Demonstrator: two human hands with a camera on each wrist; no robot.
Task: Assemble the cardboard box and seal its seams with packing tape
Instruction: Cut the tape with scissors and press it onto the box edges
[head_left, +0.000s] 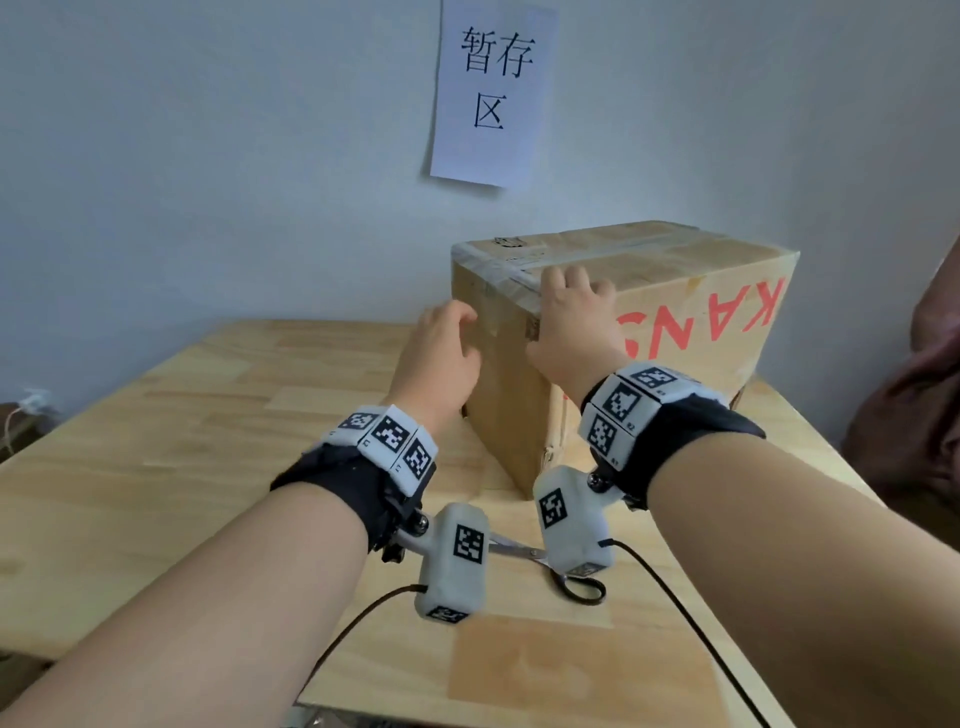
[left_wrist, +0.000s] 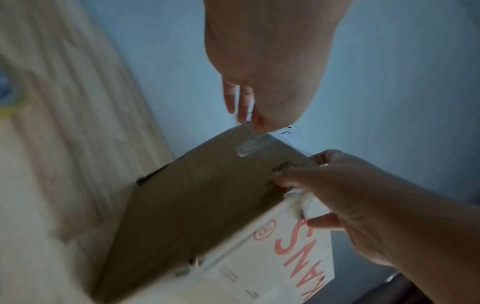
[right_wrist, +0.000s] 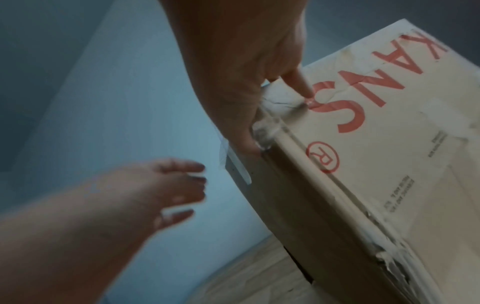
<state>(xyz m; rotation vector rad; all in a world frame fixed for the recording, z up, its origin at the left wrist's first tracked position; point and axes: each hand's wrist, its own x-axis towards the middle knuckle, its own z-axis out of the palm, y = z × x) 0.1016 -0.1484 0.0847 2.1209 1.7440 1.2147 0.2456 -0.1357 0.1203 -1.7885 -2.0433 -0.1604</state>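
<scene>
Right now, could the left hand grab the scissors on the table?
Probably yes. The left hand holds nothing beside the cardboard box, and the scissors lie on the table near that wrist; only the wrist cameras hang over them.

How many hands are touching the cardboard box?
1. The right hand rests on the top near corner of the brown cardboard box with red letters. The left hand hovers beside its end face; contact cannot be confirmed.

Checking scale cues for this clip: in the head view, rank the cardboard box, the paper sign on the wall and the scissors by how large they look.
1. cardboard box
2. paper sign, though it hangs farther back, so apparent size may understate it
3. scissors, partly hidden behind the wrist cameras, so only a handle loop and some blade show
</scene>
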